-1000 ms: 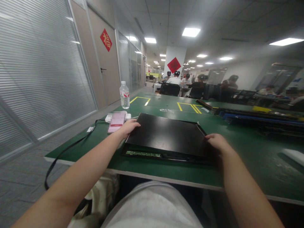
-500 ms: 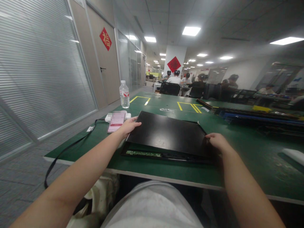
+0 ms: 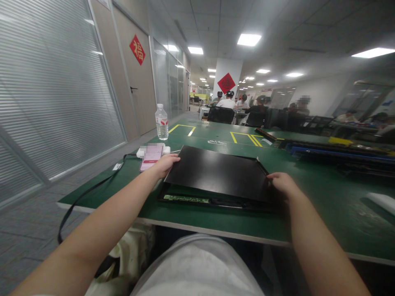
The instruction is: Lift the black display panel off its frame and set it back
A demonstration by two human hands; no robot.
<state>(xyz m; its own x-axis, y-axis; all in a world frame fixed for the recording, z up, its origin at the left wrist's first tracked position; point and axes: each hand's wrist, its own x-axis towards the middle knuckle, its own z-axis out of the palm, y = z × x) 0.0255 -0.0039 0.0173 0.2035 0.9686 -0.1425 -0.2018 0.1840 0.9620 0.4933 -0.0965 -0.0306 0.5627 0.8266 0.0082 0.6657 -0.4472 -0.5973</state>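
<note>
A pale top (image 3: 197,269) is creasing softly. The left hand (image 3: 165,165) and right hand (image 3: 284,185) are showing bare.

Indoor, moderately bright. Visible source: white ceiling lights (image 3: 249,40), clipped to white. Soft glare on the black panel (image 3: 212,170); pale streaks on the left glass wall (image 3: 49,82). Below the near edge of the green table (image 3: 327,197): deep shadow, detail lost. Wide-lens stretch toward edges. Right side smeared, stacked parts (image 3: 336,153) soft. Far people (image 3: 226,103) hazy. Phone (image 3: 153,158) partly pixelated.
</note>
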